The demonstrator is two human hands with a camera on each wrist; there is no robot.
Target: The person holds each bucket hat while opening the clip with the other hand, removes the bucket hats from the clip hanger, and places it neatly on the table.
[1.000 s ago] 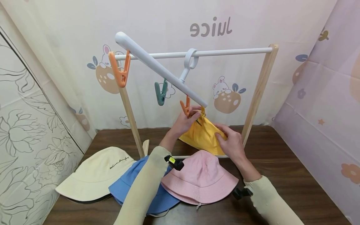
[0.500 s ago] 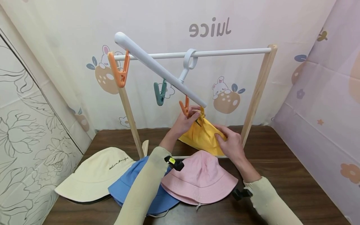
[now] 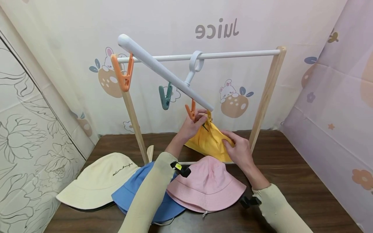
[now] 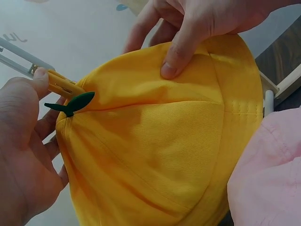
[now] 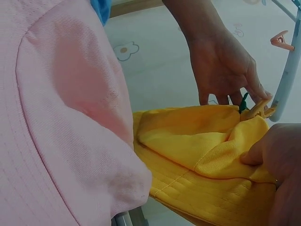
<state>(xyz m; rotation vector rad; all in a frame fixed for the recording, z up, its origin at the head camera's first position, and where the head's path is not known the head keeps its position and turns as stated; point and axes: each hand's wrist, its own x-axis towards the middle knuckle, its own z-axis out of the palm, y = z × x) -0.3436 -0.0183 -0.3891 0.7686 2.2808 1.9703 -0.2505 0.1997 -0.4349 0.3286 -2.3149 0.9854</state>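
Observation:
A yellow bucket hat (image 3: 208, 140) with a green sprout at its crown (image 4: 77, 103) hangs crown-up below the low end of a white hanger (image 3: 166, 72). At the crown sits a yellow clothespin (image 4: 63, 86) on the hanger's end. My left hand (image 3: 190, 126) pinches this clothespin, thumb on its near end, other fingers partly hidden behind the hat. With thumb in front and fingers behind, my right hand (image 3: 240, 149) grips the hat's side near the brim. An orange clothespin (image 3: 191, 110) hangs beside my left fingers.
The hanger hangs tilted from a white rail (image 3: 233, 55) on a wooden stand. Further up it are a green clothespin (image 3: 165, 97) and another orange clothespin (image 3: 124, 76). Cream (image 3: 102, 181), blue (image 3: 131, 187) and pink (image 3: 207, 186) hats lie on the dark table (image 3: 291, 181).
Both hands stay in place on the clothespin and the yellow hat. The head view shifts very slightly; nothing else visibly differs.

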